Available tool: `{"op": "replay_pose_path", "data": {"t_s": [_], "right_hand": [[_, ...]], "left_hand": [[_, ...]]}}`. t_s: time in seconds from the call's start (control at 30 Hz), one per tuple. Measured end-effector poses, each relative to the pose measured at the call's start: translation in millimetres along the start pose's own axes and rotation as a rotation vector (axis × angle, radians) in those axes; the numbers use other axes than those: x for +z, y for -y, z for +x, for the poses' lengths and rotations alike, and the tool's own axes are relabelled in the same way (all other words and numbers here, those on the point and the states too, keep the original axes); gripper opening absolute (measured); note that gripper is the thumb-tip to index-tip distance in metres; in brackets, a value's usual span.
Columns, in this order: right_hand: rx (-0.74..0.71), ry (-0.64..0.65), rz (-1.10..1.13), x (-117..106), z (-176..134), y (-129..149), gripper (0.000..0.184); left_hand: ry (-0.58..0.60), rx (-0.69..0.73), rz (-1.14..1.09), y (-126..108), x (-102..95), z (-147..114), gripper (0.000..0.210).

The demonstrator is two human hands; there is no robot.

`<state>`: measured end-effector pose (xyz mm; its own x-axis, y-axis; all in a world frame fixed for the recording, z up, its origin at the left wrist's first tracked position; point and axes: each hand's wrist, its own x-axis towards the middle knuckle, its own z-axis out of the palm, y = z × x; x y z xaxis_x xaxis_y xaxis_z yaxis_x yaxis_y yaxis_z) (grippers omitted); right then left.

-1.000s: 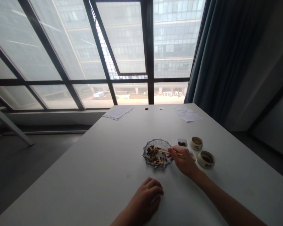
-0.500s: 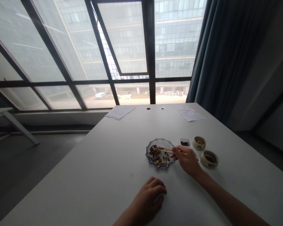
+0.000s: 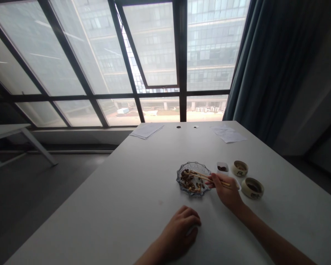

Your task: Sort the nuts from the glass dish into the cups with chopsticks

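Right hand (image 3: 228, 191): your thumb and fingers are closed round two chopsticks (image 3: 200, 176), long axis running left and slightly away from you. Tips sit near together over the brown and pale pieces (image 3: 188, 181), which lie leftward of your fingers, heaped in the left and near parts of the one glass bowl (image 3: 196, 163). Whether the tips pinch a piece, you cannot tell from here; pieces too many and small to count. Your right hand is the nearer, at the bowl's right rim. Left hand (image 3: 182, 230) rests on the table (image 3: 121, 198), on your side of the bowl and apart from it, fingers loosely curled, thumb apart, nothing seen in it. Beyond your right hand, count two white tubs: far tub (image 3: 222, 164) with dark contents, near tub (image 3: 238, 185) mostly hidden by that hand. To their right, two round pots: far pot (image 3: 241, 173), near pot (image 3: 252, 193).
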<state>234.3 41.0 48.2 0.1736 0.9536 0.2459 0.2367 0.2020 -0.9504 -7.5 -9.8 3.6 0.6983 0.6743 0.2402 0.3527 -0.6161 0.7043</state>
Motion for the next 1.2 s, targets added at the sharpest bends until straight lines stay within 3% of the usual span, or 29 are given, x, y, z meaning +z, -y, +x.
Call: {"op": "replay_pose_path", "data": {"t_s": [0.13,0.3,0.4,0.5,0.6,0.73,0.9,1.2], "right_hand": [[-0.078,-0.065,-0.003,-33.8,-10.1,15.2,0.050],[-0.087,-0.384,-0.089,-114.6,-19.5,38.0,0.037],[-0.110,-0.543,-0.129,-154.2,-16.8,30.4,0.035],[-0.082,-0.558,-0.109,-175.6,-10.9,11.7,0.039],[-0.038,-0.519,-0.087,-180.7,-7.1,1.1,0.045],[-0.067,-0.503,-0.096,-169.4,-11.2,9.7,0.048],[-0.073,-0.296,-0.106,-144.4,-14.7,20.2,0.042],[-0.120,-0.131,-0.387,-129.1,31.3,18.4,0.050]], "left_hand": [[-0.004,0.000,0.003,0.5,0.6,-0.5,0.034],[-0.004,0.001,-0.008,0.4,0.3,-0.5,0.034],[0.008,-0.012,-0.009,0.1,-0.6,0.8,0.033],[0.016,-0.025,-0.015,-0.3,-1.5,2.1,0.033],[0.019,-0.024,-0.026,-0.9,-2.0,2.1,0.034],[0.018,-0.020,-0.020,0.0,-1.8,1.6,0.032],[0.021,-0.027,-0.019,1.5,-1.4,2.4,0.033],[0.021,-0.025,-0.019,-0.5,-2.3,1.4,0.032]]}}
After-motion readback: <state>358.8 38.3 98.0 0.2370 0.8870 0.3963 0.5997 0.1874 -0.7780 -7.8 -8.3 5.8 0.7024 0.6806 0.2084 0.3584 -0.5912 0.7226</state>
